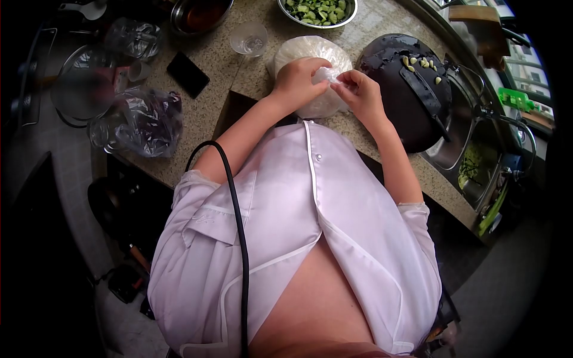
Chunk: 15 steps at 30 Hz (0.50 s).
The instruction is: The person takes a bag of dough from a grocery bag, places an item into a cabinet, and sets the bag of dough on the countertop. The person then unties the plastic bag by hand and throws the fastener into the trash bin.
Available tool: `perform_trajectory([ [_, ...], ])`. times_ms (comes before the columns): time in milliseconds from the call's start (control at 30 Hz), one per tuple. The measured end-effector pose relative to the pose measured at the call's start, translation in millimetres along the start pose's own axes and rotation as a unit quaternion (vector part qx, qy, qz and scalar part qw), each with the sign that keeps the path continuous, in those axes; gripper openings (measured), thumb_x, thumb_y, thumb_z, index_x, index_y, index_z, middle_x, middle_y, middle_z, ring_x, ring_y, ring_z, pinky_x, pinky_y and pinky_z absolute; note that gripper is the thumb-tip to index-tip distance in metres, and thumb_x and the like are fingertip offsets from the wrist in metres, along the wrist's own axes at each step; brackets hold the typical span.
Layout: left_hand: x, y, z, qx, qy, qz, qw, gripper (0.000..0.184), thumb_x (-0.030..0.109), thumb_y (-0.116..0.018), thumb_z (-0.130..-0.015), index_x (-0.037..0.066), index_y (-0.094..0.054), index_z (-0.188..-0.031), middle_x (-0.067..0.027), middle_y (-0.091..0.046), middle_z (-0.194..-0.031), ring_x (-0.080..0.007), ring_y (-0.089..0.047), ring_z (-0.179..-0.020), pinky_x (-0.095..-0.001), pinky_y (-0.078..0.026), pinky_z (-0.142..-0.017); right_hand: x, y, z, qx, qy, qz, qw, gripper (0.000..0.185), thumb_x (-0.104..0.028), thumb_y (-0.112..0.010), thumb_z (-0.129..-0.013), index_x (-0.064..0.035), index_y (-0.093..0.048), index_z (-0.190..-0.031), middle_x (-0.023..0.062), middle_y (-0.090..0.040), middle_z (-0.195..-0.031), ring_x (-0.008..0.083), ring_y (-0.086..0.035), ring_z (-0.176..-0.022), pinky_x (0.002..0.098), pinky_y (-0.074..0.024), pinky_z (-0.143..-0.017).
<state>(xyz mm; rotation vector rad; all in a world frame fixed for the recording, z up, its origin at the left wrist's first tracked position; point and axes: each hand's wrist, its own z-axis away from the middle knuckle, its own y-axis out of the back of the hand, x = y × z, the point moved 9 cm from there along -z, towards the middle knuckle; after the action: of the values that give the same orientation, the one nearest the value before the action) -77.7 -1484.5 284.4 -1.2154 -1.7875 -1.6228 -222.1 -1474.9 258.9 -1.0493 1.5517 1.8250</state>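
Note:
A full, whitish plastic bag point(313, 51) stands on the speckled counter in front of me. My left hand point(300, 85) is closed round the bag's gathered neck from the left. From the right, my right hand point(359, 95) pinches the same twisted plastic, close to the left fingertips. What fills the bag looks pale, but I cannot make it out. Right of the bag lies a dark round board point(394, 89) with a cleaver point(421, 95) and several peeled garlic cloves point(425, 62) on it.
A metal bowl of chopped green vegetables point(316, 12) stands behind the bag, with a clear cup point(248, 39) to its left. Further left are a black phone point(188, 74) and dark plastic bags point(152, 122). The sink point(471, 149) is at right.

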Motion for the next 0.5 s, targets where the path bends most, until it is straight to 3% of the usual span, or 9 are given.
perform_trajectory([
  [67, 11, 14, 7, 0.037, 0.000, 0.013, 0.999, 0.019, 0.014, -0.072, -0.070, 0.007, -0.069, -0.088, -0.0055, -0.053, -0.062, -0.0125, -0.049, -0.058, -0.0279, -0.045, -0.058, 10, -4, 6, 0.020, -0.038, -0.088, 0.995, 0.026, -0.018, -0.073, -0.076, 0.0008, -0.064, -0.091, 0.0085, -0.064, -0.077, 0.0112, -0.057, -0.068, 0.0265, -0.0466, -0.062],
  [133, -1, 30, 17, 0.053, 0.115, 0.011, 0.992, 0.016, 0.010, -0.071, -0.072, 0.006, -0.068, -0.087, -0.0039, -0.052, -0.061, -0.0081, -0.047, -0.059, -0.0266, -0.044, -0.058, 14, -7, 10, 0.029, -0.043, -0.120, 0.991, 0.027, -0.018, -0.074, -0.076, 0.0012, -0.063, -0.092, 0.0072, -0.063, -0.076, 0.0097, -0.055, -0.068, 0.0255, -0.0458, -0.062],
  [167, -1, 30, 20, 0.024, 0.158, 0.034, 0.987, 0.013, 0.013, -0.068, -0.078, 0.002, -0.068, -0.087, 0.0015, -0.052, -0.062, -0.0047, -0.046, -0.059, -0.0244, -0.042, -0.054, 15, -8, 11, 0.036, -0.047, -0.151, 0.987, 0.028, -0.018, -0.074, -0.076, 0.0016, -0.062, -0.092, 0.0058, -0.062, -0.076, 0.0082, -0.054, -0.068, 0.0246, -0.0450, -0.062],
  [200, -8, 25, 25, 0.026, 0.159, 0.032, 0.986, 0.013, 0.013, -0.068, -0.078, 0.002, -0.068, -0.087, 0.0015, -0.052, -0.062, -0.0047, -0.046, -0.059, -0.0244, -0.042, -0.054, 12, -8, 11, 0.035, -0.047, -0.153, 0.987, 0.028, -0.018, -0.074, -0.076, 0.0016, -0.062, -0.092, 0.0058, -0.062, -0.076, 0.0082, -0.054, -0.068, 0.0246, -0.0450, -0.062],
  [267, -28, -20, 41, -0.071, 0.187, 0.243, 0.949, 0.019, 0.016, -0.063, -0.086, -0.002, -0.067, -0.088, 0.0064, -0.051, -0.063, -0.0032, -0.044, -0.055, -0.0224, -0.038, -0.049, 5, -8, 11, -0.001, -0.063, -0.091, 0.994, 0.028, -0.017, -0.074, -0.076, 0.0019, -0.062, -0.093, 0.0049, -0.061, -0.076, 0.0082, -0.053, -0.067, 0.0239, -0.0443, -0.062],
  [300, -21, -24, 41, -0.067, 0.186, 0.255, 0.947, 0.023, 0.019, -0.057, -0.090, -0.001, -0.068, -0.088, 0.0087, -0.048, -0.063, -0.0014, -0.041, -0.051, -0.0201, -0.030, -0.044, 5, -7, 10, -0.003, -0.061, -0.091, 0.994, 0.028, -0.017, -0.074, -0.076, 0.0019, -0.062, -0.093, 0.0049, -0.061, -0.076, 0.0082, -0.053, -0.067, 0.0239, -0.0443, -0.062],
  [333, -17, -22, 41, -0.064, 0.187, 0.254, 0.947, 0.023, 0.019, -0.057, -0.090, -0.001, -0.068, -0.088, 0.0087, -0.048, -0.063, -0.0014, -0.041, -0.051, -0.0201, -0.030, -0.044, 6, -8, 9, -0.016, -0.068, -0.107, 0.992, 0.027, -0.017, -0.073, -0.077, 0.0023, -0.062, -0.092, 0.0044, -0.061, -0.075, 0.0079, -0.052, -0.067, 0.0238, -0.0439, -0.062],
  [400, -29, -38, 53, -0.083, 0.371, 0.409, 0.829, 0.020, 0.020, -0.057, -0.091, 0.004, -0.068, -0.090, 0.0097, -0.044, -0.060, -0.0005, -0.036, -0.049, -0.0194, -0.025, -0.043, 4, -8, 5, -0.029, -0.073, -0.122, 0.989, 0.026, -0.016, -0.072, -0.077, 0.0028, -0.062, -0.092, 0.0040, -0.060, -0.074, 0.0076, -0.051, -0.067, 0.0236, -0.0435, -0.061],
  [500, -37, -44, 52, -0.013, 0.387, 0.415, 0.823, 0.019, 0.021, -0.057, -0.091, 0.005, -0.066, -0.087, 0.0103, -0.036, -0.056, -0.0008, -0.028, -0.046, -0.0197, -0.019, -0.042, -4, -3, -2, -0.056, -0.093, -0.196, 0.975, 0.025, -0.015, -0.071, -0.078, 0.0033, -0.061, -0.091, 0.0035, -0.060, -0.074, 0.0072, -0.051, -0.067, 0.0238, -0.0432, -0.061],
])
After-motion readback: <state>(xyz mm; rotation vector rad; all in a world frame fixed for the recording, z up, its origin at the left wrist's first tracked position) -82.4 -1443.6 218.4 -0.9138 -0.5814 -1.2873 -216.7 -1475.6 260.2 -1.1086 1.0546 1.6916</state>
